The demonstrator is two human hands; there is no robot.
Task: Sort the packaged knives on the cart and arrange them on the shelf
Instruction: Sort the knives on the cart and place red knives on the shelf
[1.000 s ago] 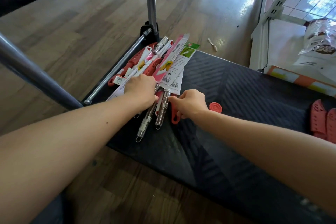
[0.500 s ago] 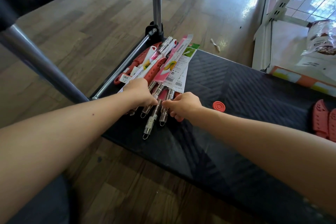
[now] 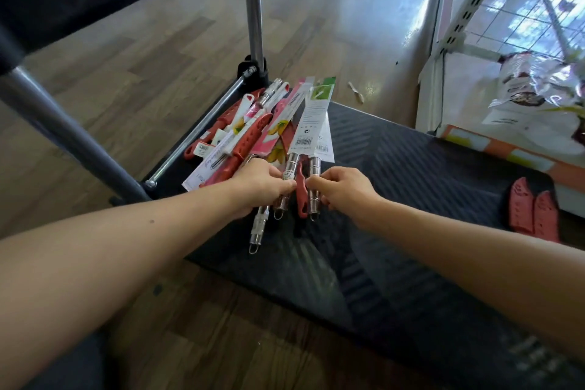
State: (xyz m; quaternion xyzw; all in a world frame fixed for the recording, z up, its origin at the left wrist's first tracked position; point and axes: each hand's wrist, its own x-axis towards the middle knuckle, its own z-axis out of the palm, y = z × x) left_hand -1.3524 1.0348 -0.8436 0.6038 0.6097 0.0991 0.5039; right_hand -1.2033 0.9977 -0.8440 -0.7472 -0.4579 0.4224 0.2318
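Note:
A pile of packaged knives [image 3: 275, 133] lies at the far left corner of the black cart deck [image 3: 411, 187], with pink, white and green card sleeves and steel or red handles pointing toward me. My left hand [image 3: 259, 184] grips the steel handles on the left of the pile. My right hand [image 3: 343, 190] pinches a steel handle [image 3: 314, 168] on the right. A red-handled knife [image 3: 301, 190] lies between the two hands. Two more red knife sheaths [image 3: 533, 212] lie at the cart's right edge.
The cart's metal handle posts [image 3: 253, 9] rise at the far left corner, with a crossbar [image 3: 202, 133] beside the pile. A white store shelf [image 3: 474, 79] with bagged goods [image 3: 538, 95] stands to the right. Wooden floor surrounds the cart.
Both hands have gathered the handles closer together and pulled them slightly toward me. The small red disc seen on the deck earlier is no longer in sight.

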